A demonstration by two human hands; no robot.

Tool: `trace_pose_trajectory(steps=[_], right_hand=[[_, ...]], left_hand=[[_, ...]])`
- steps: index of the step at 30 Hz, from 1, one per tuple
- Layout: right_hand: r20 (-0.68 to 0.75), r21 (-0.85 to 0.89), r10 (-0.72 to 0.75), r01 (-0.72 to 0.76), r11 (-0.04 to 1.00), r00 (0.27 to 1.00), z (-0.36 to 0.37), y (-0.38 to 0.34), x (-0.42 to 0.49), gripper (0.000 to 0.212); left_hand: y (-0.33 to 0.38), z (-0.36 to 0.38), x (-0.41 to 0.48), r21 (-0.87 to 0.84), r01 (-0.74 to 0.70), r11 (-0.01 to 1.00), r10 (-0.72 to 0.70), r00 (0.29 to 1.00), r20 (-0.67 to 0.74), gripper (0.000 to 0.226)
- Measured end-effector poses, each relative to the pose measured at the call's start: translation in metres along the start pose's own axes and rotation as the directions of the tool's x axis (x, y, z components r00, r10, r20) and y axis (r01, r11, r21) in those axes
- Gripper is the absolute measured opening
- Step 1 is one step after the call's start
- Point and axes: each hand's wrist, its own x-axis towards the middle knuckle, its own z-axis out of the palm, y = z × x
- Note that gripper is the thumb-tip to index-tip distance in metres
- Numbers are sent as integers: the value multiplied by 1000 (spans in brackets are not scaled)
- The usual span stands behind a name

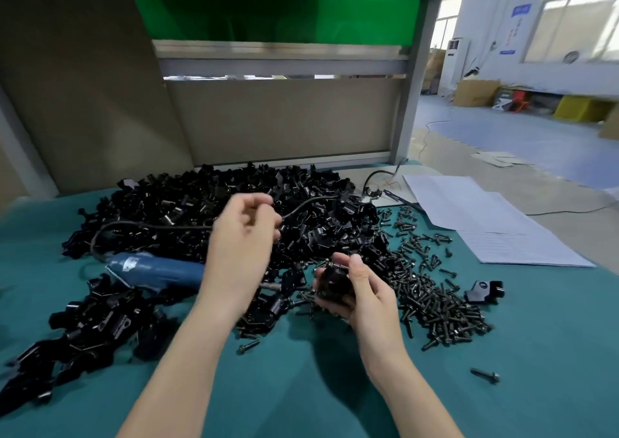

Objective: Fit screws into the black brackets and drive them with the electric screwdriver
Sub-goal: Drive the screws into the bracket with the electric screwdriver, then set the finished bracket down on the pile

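My right hand [360,290] grips a black bracket [331,283] just above the green mat, thumb pressing a screw at its top. My left hand [243,233] hovers blurred above the bracket heap, fingers loosely curled, nothing visible in it. The blue electric screwdriver [157,272] lies on its side on the mat left of my left wrist, its black cord [140,225] looping over the heap. A big pile of black brackets [301,203] fills the back of the mat. Loose black screws [432,290] are spread right of my right hand.
More brackets [90,333] lie in a second heap at the front left. A single bracket [484,292] sits right of the screws, one stray screw [485,375] nearer the front. White paper sheets [485,223] cover the mat's right back corner. A beige panel [284,119] stands behind.
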Motion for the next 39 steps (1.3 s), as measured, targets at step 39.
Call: trace_pose_trajectory(steps=[39], right_hand=[[138,-854,-221,229,467,965,-126,-73,-126,27]], left_hand=[[-48,12,-152,682,-365,633,133,920,369,43]])
